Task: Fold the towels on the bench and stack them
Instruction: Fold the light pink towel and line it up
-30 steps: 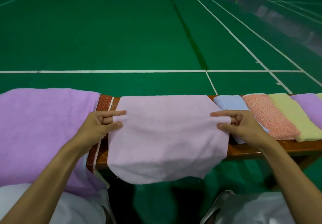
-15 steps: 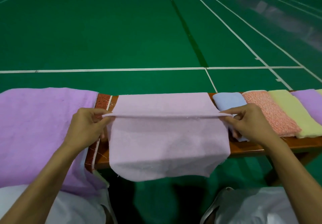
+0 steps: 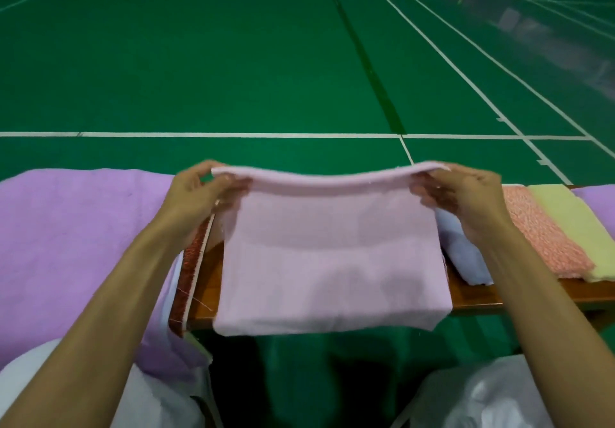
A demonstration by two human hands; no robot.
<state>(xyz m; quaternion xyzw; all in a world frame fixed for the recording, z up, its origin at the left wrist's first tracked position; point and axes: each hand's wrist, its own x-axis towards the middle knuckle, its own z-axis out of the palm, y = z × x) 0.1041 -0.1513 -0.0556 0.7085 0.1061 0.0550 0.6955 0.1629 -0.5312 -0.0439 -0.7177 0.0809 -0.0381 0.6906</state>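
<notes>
Both forearms extend forward at frame centre. Left hand [image 3: 196,191] and right hand [image 3: 466,194] each pinch the pink towel [image 3: 329,254] at its raised fold; its lower half drapes over the worktop [image 3: 472,294].

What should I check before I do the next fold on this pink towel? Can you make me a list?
1. Left hand pinches its end of the pink towel's lifted edge: ok.
2. Right hand pinches the other end: ok.
3. Lifted edge level between the hands: ok, only a slight sag in the middle.
4. Layers lined up underneath: cannot tell, the top layer hides them.
5. Towel lying fully on the bench: not ok, its near edge hangs past the front.
6. Folded light blue towel clear of the pink one: cannot tell, their edges meet in this view.
</notes>
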